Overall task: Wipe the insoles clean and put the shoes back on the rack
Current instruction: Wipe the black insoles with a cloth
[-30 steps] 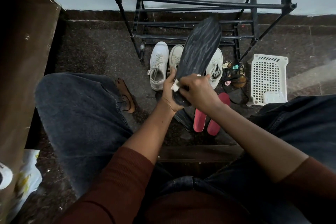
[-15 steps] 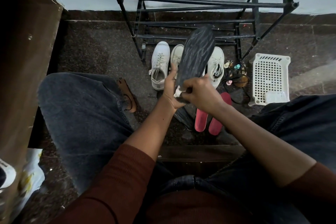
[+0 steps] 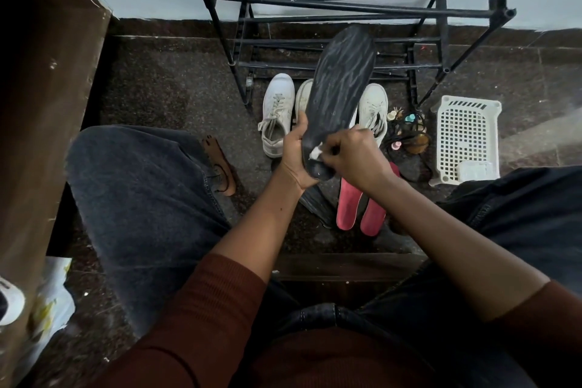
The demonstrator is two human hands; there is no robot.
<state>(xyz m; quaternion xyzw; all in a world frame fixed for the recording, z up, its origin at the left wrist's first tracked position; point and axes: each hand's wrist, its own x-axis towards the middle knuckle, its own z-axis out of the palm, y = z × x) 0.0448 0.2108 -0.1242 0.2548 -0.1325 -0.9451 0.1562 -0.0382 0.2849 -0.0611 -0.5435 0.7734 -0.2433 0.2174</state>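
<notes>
Seated person holds long black textured insole point(image 3: 341, 85) up over the dark stone floor point(image 3: 163, 88), heel end low, toe tilted toward black metal tube shoe rack point(image 3: 346, 6), so the top face is open for wiping. Left hand point(image 3: 294, 156) braces the heel edge, fingers curled round it. Right hand point(image 3: 351, 157) pinches small white crumpled wipe point(image 3: 316, 153) onto the heel, fingers bunched tight. Two red flat insoles point(image 3: 348, 205) lie on the floor below within reach, wiped or waiting, can't tell. White lace-up sneakers point(image 3: 277, 116) sit at the rack foot, not yet shelved
</notes>
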